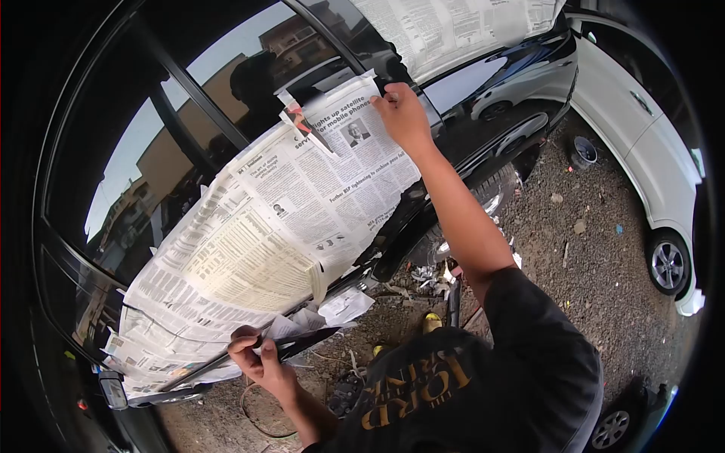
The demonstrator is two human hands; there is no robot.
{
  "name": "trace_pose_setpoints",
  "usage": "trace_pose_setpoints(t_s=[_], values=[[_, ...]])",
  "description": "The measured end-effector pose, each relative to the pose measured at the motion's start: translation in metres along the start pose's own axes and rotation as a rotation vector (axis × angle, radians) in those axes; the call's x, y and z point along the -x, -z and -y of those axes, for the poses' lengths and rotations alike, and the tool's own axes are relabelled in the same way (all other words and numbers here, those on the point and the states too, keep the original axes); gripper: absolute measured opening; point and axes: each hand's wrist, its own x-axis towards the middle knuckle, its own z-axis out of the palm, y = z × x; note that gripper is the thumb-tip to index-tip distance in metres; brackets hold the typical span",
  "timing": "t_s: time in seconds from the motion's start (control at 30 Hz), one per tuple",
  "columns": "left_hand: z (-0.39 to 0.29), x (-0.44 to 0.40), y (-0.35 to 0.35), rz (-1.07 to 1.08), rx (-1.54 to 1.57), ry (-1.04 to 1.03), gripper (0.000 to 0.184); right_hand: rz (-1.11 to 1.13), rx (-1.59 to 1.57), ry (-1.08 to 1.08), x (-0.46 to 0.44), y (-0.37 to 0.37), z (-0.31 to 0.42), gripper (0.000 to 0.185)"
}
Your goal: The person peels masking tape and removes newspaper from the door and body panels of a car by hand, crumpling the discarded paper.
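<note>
My right hand (pixel 400 115) is at the upper right corner of a newspaper sheet (pixel 340 162) spread over the side of a black car (pixel 491 83). Its fingers are bent against the paper's edge, pinching it. Lower left, my left hand (pixel 260 362) has its fingers curled together beside the car's lower edge; what lies between them is too small to tell. More newspaper (pixel 242 257), partly yellowish, covers the panels beneath the dark windows (pixel 174 143). A small torn colored piece (pixel 294 113) sticks up at the sheet's top edge.
A white car (pixel 638 113) stands at the right on gravel ground (pixel 574 234), with a round container (pixel 583 151) near it. Paper scraps (pixel 427 279) and a curved hose (pixel 253 423) lie below the black car. Another wheel (pixel 610 430) shows at the bottom right.
</note>
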Motion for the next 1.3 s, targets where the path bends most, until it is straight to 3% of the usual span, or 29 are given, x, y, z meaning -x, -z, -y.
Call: trace_pose_setpoints(t_s=[0.07,0.3,0.6,0.73,0.8,0.87,0.9,0.93,0.97,1.0,1.07,1.17,1.2,1.23,1.3], values=[[0.008,0.008,0.003,0.084,-0.006,-0.031,0.02,-0.003,0.104,-0.001,-0.014,-0.012,0.004,0.05],[0.018,0.027,0.007,0.174,0.016,0.043,0.015,0.05,-0.592,-0.437,-0.024,-0.034,0.023,0.034],[0.029,0.034,0.003,0.26,-0.002,0.095,0.019,0.045,-1.119,-0.528,-0.022,-0.044,0.029,0.014],[0.049,0.031,-0.006,0.241,-0.029,0.101,0.025,0.397,-1.184,-0.393,0.021,-0.018,0.08,0.013],[0.046,0.016,-0.019,0.255,-0.122,0.029,0.038,0.541,-1.055,-0.331,0.067,-0.019,0.113,0.019],[0.035,-0.001,-0.038,0.273,-0.16,0.01,0.052,0.775,-0.619,-0.089,0.121,-0.019,0.132,0.022],[0.024,-0.013,-0.049,0.283,-0.152,0.018,0.06,0.917,-0.632,0.0,0.147,-0.017,0.143,0.026],[0.018,-0.024,-0.059,0.293,-0.144,0.024,0.069,0.954,-0.525,0.148,0.168,-0.011,0.157,0.025],[0.022,-0.033,-0.063,0.271,-0.161,-0.103,0.074,0.782,-0.39,0.504,0.187,-0.018,0.155,0.022],[0.026,-0.043,-0.067,0.25,-0.177,-0.232,0.08,0.743,-0.325,0.593,0.2,-0.019,0.156,0.025],[0.018,-0.069,-0.071,0.183,-0.43,-0.611,0.079,0.748,-0.329,0.633,0.205,-0.014,0.156,0.026],[0.044,-0.077,-0.061,0.514,-0.268,-0.349,0.071,0.897,-0.218,0.591,0.183,0.013,0.161,0.027],[0.023,-0.073,-0.071,0.4,-0.316,-0.219,0.051,0.943,-0.098,0.561,0.168,0.024,0.167,0.027],[0.021,-0.076,-0.07,0.376,-0.365,-0.201,0.046,0.987,0.022,0.532,0.154,0.031,0.169,0.028],[0.019,-0.084,-0.062,0.32,-0.462,-0.167,0.035,0.547,-0.138,0.201,0.129,0.034,0.166,0.035]])
